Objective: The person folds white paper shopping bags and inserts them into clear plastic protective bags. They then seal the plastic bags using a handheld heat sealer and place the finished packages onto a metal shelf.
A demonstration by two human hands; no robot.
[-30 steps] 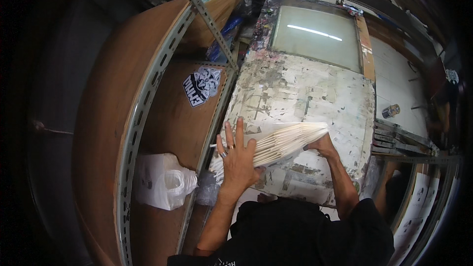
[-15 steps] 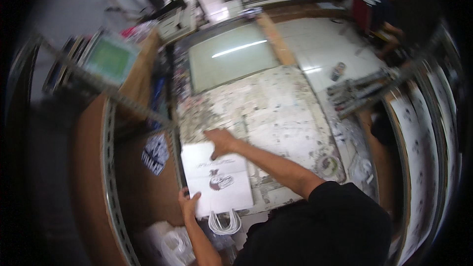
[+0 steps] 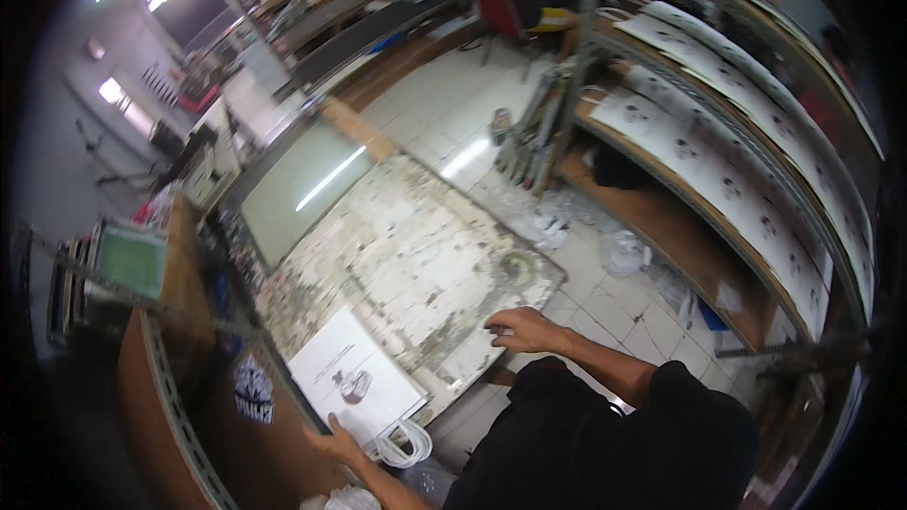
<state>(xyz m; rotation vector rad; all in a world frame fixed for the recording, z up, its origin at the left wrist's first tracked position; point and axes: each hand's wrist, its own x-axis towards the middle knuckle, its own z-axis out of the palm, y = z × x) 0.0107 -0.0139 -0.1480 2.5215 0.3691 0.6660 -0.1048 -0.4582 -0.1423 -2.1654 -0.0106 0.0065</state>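
Note:
A stack of white paper bags (image 3: 345, 364) with a small dark printed picture lies at the table's near left corner. Its white looped handles (image 3: 406, 444) hang toward me over the front edge. My left hand (image 3: 333, 439) is at the stack's lower left side, thumb apart from the fingers; whether it touches the bags is hard to tell. To the right, my right hand (image 3: 526, 331) hovers by the near right part of the stained table (image 3: 416, 255), its fingers loosely bent and apart, with nothing seen in them.
A roll of tape (image 3: 517, 269) lies on the table's right corner, and a glass pane (image 3: 302, 194) covers its far end. At right, a metal rack (image 3: 680, 165) holds rows of printed white bags. A brown shelf (image 3: 189, 397) stands at left. A person sits on a red chair (image 3: 501, 14) far off.
My right hand has left the top of the bag stack and moved right. My left hand has come slightly away from the stack's edge. The view has turned to the right.

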